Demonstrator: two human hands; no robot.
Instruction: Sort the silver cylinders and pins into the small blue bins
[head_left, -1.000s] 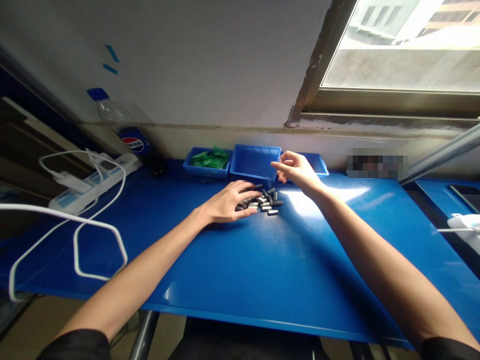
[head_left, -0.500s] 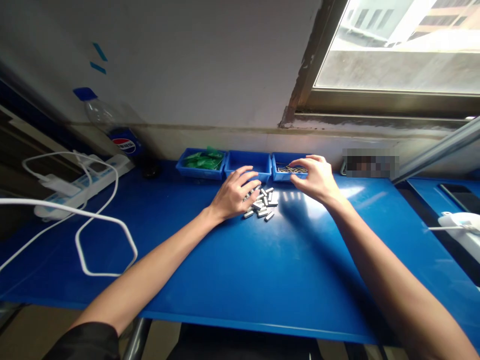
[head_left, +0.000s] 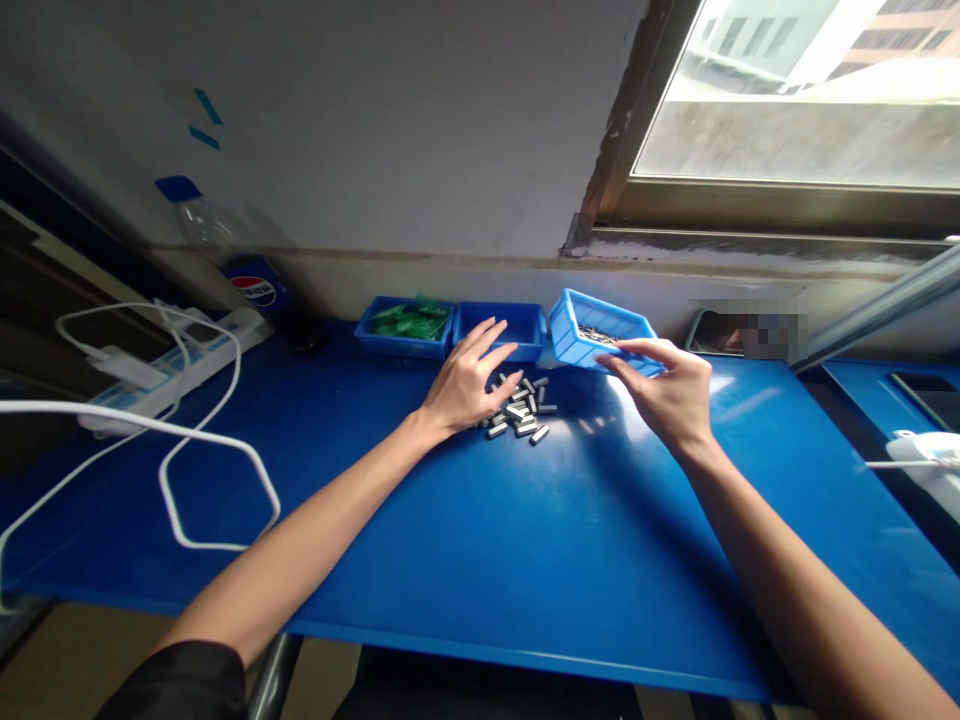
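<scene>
My right hand (head_left: pixel 669 390) pinches the front right rim of a small blue bin (head_left: pixel 574 345), which is lifted and tilted, with thin metal pieces (head_left: pixel 595 335) inside it. Fingers spread, my left hand (head_left: pixel 465 385) hovers over or rests at the left side of a pile of short metal cylinders (head_left: pixel 525 410); whether it touches them I cannot tell. Behind that hand is a second blue bin (head_left: pixel 531 342) whose visible inside is bare. Further left, a third blue bin (head_left: pixel 397 345) holds green plastic pieces (head_left: pixel 416 320).
The blue table (head_left: pixel 480 550) meets a wall. At left are a power strip (head_left: pixel 157 375), a looped white cable (head_left: pixel 274 490) and a cola bottle (head_left: pixel 251 275). On the right lie a phone (head_left: pixel 930 400) and a white device (head_left: pixel 926 460). A window (head_left: pixel 795 130) is above.
My right hand has taken hold of the right bin, raised it off the table and tilted it. My left hand stays by the pile, its fingers slightly more stretched.
</scene>
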